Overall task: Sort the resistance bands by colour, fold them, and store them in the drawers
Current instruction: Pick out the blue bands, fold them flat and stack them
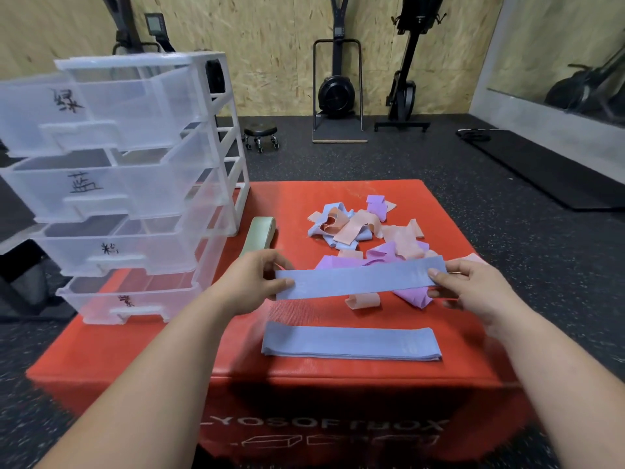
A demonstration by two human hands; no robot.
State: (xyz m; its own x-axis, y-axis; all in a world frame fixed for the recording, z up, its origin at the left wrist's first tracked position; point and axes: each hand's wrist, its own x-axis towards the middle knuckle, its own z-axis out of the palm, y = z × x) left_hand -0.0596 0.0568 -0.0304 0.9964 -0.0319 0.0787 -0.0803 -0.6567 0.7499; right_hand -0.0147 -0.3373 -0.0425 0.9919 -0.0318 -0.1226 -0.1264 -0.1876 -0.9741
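A blue resistance band point(358, 278) is stretched flat between both hands above the red box. My left hand point(252, 280) pinches its left end and my right hand point(470, 286) pinches its right end. Below it a stack of flat blue bands point(350, 343) lies near the box's front edge. A green band point(259, 236) lies beside the drawer unit. Behind the held band sits a loose pile of peach, purple and blue bands point(365, 231). The clear plastic drawer unit point(118, 184) stands at the left, all its labelled drawers pulled out.
The red soft box point(162, 350) serves as the work surface on a black rubber floor. A small wheeled stool point(261, 134), exercise machines point(338, 89) and a black mat point(548, 167) stand farther back by the wooden wall.
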